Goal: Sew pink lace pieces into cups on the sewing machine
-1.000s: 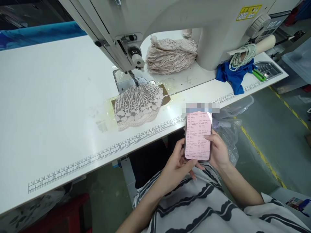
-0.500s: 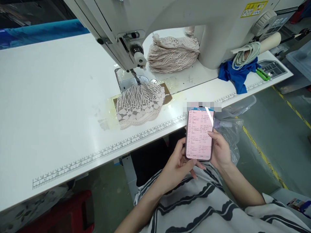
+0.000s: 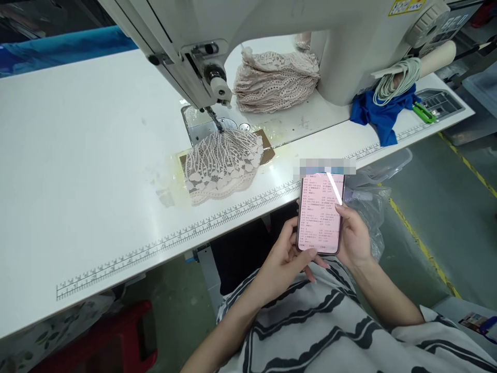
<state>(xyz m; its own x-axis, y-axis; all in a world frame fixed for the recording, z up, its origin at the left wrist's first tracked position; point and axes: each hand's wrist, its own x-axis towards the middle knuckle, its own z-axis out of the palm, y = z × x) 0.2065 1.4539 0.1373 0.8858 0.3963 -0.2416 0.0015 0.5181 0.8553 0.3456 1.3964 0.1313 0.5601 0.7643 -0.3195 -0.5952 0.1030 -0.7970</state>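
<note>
A smartphone (image 3: 320, 217) with a pink screen full of small text lines is held upright over my lap, just past the table's front edge. My left hand (image 3: 285, 264) wraps the phone's lower left side, its thumb at the bottom of the screen. My right hand (image 3: 355, 241) grips the right side, with the thumb over the screen's right edge. Beyond the phone, a beige lace piece (image 3: 225, 168) lies under the needle of the sewing machine (image 3: 279, 20), touched by neither hand.
A stack of beige lace pieces (image 3: 275, 83) sits behind the needle. On the right are a blue cloth (image 3: 382, 122), a coil of pale cord (image 3: 399, 77) and a green cutter (image 3: 424, 112). A printed ruler (image 3: 174, 241) runs along the table edge. Below left stands a red stool (image 3: 116, 336).
Text lines on the phone screen have shifted. Both hands keep their hold on the phone, and the lace stays where it was. The whole view has tilted slightly.
</note>
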